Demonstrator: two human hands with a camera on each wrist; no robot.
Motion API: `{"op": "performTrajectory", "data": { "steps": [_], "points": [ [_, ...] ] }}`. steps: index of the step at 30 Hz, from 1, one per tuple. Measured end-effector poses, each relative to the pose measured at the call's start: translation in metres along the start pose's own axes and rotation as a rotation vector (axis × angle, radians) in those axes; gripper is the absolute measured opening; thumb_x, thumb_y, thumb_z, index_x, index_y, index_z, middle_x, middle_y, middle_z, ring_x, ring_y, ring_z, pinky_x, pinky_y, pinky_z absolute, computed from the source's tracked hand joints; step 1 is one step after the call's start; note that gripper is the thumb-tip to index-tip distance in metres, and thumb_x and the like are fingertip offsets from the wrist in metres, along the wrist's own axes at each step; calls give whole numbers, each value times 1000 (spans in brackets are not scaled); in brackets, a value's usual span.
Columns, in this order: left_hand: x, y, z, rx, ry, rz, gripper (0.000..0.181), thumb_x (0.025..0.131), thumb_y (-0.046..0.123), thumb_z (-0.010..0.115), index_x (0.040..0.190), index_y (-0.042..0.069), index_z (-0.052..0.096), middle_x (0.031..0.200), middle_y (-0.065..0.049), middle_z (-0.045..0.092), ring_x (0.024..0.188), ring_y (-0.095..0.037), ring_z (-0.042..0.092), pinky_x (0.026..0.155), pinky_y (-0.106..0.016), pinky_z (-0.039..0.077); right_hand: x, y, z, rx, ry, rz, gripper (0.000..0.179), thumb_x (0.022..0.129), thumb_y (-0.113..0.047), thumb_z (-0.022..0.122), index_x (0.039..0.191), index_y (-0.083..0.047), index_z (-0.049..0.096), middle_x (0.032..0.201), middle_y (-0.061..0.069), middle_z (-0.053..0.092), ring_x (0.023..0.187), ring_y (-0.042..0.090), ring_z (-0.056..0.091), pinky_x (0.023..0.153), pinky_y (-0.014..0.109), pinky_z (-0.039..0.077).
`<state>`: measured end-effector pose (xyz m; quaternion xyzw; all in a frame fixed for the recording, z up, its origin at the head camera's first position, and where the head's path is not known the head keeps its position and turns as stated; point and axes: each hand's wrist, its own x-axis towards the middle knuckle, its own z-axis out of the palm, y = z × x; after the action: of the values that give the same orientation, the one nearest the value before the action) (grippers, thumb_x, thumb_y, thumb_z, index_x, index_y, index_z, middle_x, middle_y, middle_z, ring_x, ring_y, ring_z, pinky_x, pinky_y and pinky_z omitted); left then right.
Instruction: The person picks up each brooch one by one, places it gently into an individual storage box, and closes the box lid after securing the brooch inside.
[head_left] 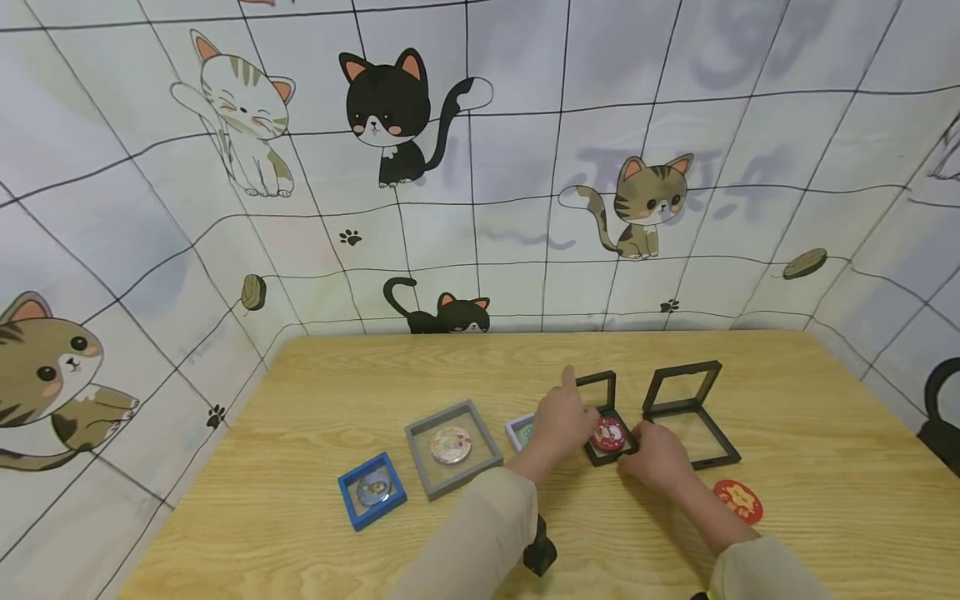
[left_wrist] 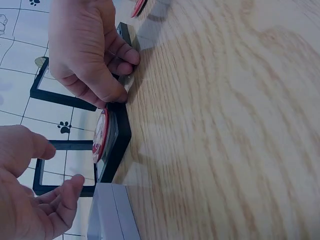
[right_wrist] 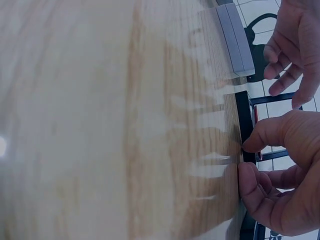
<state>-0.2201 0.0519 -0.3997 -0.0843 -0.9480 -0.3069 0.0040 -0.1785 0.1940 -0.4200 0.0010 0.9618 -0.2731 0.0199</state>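
A small black display frame [head_left: 603, 457] stands with its lid raised, and a round red badge [head_left: 608, 434] lies on its lower half. My right hand [head_left: 660, 457] holds the near right corner of this frame, thumb against the edge in the right wrist view. Above its left side hovers my left hand [head_left: 564, 423], fingers loosely bent; in the left wrist view nothing sits between thumb and fingers. A larger black frame [head_left: 718, 435], also with lid up, stands just right of my right hand. Beside my right forearm lies a red disc [head_left: 738, 501] with a yellow design.
Left of the hands, a lilac frame [head_left: 516, 435] is partly hidden by my left hand. Further left are a grey frame [head_left: 422, 467] and a blue frame [head_left: 349, 500], each holding a round badge. A black object [head_left: 540, 553] shows beside my left sleeve. Cat-print cloth walls enclose the wooden table [head_left: 300, 433].
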Motion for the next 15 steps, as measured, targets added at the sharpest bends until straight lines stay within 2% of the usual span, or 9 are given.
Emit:
{"op": "performTrajectory", "data": {
  "steps": [3, 8, 15],
  "points": [
    [2, 5, -1, 26, -47, -3, 65, 80, 20, 59, 137, 5, 30, 72, -6, 58, 51, -13, 45, 44, -26, 38, 1, 2, 0, 11, 1, 1, 40, 63, -10, 70, 91, 13, 54, 75, 12, 56, 67, 22, 48, 56, 33, 38],
    [2, 9, -3, 57, -30, -12, 60, 79, 20, 61, 132, 5, 38, 89, -11, 62, 62, -16, 53, 49, -27, 42, 3, 2, 0, 24, -2, -6, 39, 64, -11, 70, 91, 13, 53, 74, 11, 56, 66, 22, 46, 54, 32, 37],
    [-1, 7, -2, 40, -49, 51, 57, 81, 18, 62, 131, 5, 37, 87, -11, 60, 53, -12, 49, 43, -23, 39, 4, 3, -1, 23, -16, -11, 42, 65, -11, 67, 95, 16, 52, 72, 9, 56, 61, 20, 45, 52, 30, 36]
  ]
}}
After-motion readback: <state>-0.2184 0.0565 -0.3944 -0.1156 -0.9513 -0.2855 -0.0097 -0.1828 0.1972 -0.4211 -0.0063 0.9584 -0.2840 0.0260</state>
